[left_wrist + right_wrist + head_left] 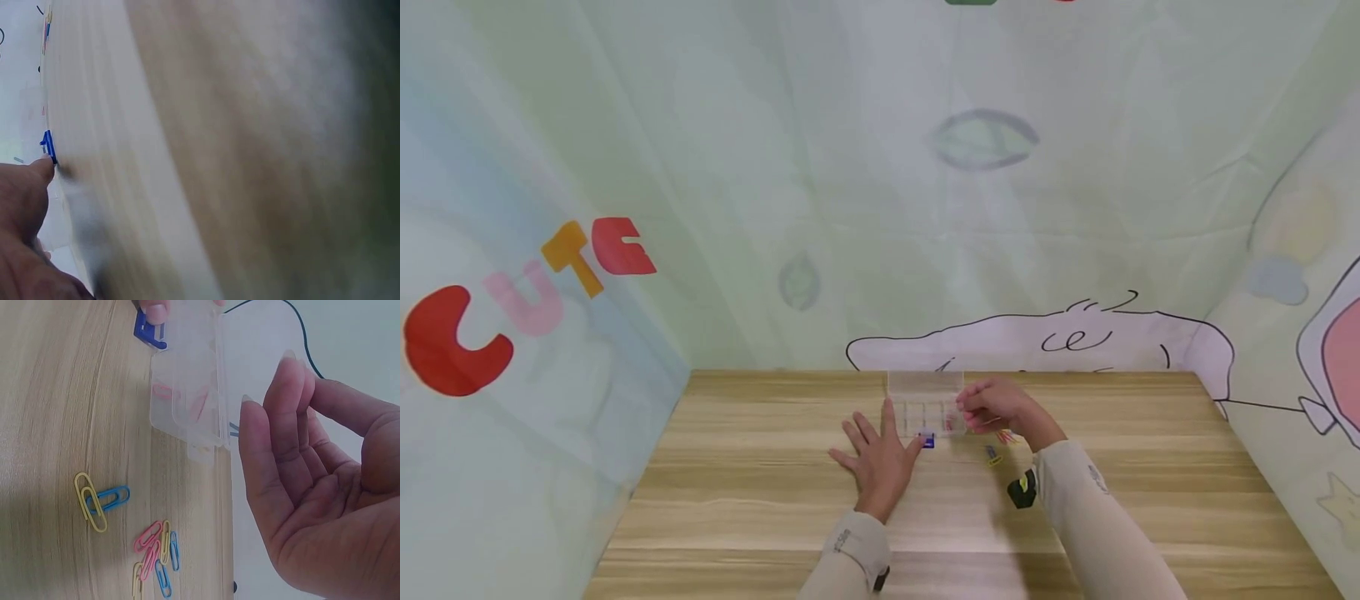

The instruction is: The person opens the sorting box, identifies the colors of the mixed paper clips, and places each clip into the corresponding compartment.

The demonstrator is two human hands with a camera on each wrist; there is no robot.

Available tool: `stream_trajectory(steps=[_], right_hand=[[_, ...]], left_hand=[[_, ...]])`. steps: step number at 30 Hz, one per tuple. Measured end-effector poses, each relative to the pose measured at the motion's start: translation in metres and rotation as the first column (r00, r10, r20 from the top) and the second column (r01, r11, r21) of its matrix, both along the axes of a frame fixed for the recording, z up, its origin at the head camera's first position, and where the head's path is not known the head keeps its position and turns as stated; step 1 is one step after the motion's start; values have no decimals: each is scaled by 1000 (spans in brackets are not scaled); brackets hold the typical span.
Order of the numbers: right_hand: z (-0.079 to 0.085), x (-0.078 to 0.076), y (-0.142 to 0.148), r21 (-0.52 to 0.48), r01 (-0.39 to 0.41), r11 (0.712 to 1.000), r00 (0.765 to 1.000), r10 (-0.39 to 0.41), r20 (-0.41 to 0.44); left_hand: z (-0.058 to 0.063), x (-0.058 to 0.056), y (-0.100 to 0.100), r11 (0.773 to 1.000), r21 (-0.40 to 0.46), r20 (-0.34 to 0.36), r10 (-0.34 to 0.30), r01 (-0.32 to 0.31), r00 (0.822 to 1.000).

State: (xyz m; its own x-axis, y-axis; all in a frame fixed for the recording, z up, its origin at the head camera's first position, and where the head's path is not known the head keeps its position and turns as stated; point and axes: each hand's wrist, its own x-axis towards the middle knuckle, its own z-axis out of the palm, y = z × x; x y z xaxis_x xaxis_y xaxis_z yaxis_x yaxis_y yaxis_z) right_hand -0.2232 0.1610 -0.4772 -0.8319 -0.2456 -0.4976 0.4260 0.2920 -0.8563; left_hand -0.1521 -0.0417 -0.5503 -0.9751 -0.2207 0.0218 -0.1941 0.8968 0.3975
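Note:
A clear plastic box (pixel 925 417) with several compartments stands near the table's back edge, its clear lid (pixel 925 385) raised. Red paper clips (pixel 199 404) lie in its right-hand compartment. My left hand (pixel 882 468) is spread flat at the box's front left. Its thumb (pixel 42 169) presses a small blue plastic piece (pixel 149 330) at the front edge. At the box's right end is my right hand (pixel 996 406), fingers bent and thumb close to the index fingertip. Whether anything sits between those fingertips is hidden.
Loose paper clips (pixel 151 550) in red, yellow and blue lie right of the box. Nearer the front, a yellow clip (pixel 90 503) crosses a blue clip (pixel 115 498). A printed curtain (pixel 880 208) hangs directly behind the wooden table (pixel 737 500).

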Motion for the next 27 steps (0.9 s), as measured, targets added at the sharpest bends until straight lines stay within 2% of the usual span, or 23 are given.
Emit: stream_trajectory(steps=[9,16,23,27], right_hand=[[2,1,3,-12,20,1000,1000,-20,7],[-1,0,8,31,60,998,998,-61,24],[-7,-1,23,83,76,994,997,-77,10],[-9,0,34,86,111,990,993,-114,27]], left_hand=[[3,0,0,1000,13,-19,-2,2,1000],[2,0,1,1000,2,-1,7,-7,1000],[-1,-1,1,1000,12,8,7,-7,1000],[-3,-2,0,1000,15,4,4,-4,1000]])
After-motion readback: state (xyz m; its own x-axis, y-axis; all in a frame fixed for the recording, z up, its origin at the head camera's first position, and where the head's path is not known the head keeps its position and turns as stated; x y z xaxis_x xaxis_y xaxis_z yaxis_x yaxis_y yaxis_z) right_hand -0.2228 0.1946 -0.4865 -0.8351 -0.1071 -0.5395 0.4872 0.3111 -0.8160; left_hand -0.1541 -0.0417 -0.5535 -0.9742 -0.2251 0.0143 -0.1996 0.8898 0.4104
